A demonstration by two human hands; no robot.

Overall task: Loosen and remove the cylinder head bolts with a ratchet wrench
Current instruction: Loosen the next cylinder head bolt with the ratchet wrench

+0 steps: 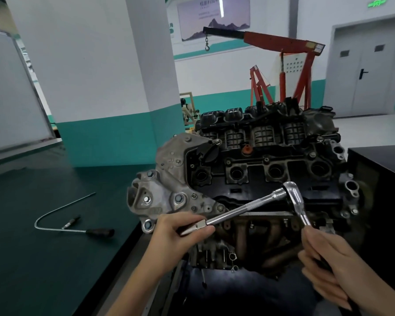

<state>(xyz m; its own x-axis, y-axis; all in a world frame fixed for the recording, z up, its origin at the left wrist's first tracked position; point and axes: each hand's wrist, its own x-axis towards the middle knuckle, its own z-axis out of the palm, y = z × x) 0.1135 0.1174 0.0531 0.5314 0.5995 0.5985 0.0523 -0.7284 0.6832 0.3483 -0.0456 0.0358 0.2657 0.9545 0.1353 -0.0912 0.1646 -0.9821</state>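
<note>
Head view shows the ratchet wrench [293, 197] held up in front of the engine [260, 160], its head near the black top cover. The left hand [176, 233] pinches the end of the extension bar [242, 208] with curled fingers [187, 218]. The right hand [326, 265] is wrapped tightly around the wrench handle. A bent metal rod [55, 215] lies on the green desk [32, 258].

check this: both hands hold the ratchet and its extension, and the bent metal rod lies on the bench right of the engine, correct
Not quite. The head view shows the bent metal rod on the bench left of the engine, not right. The rest stands: the left hand holds the extension, the right hand grips the ratchet.
</note>
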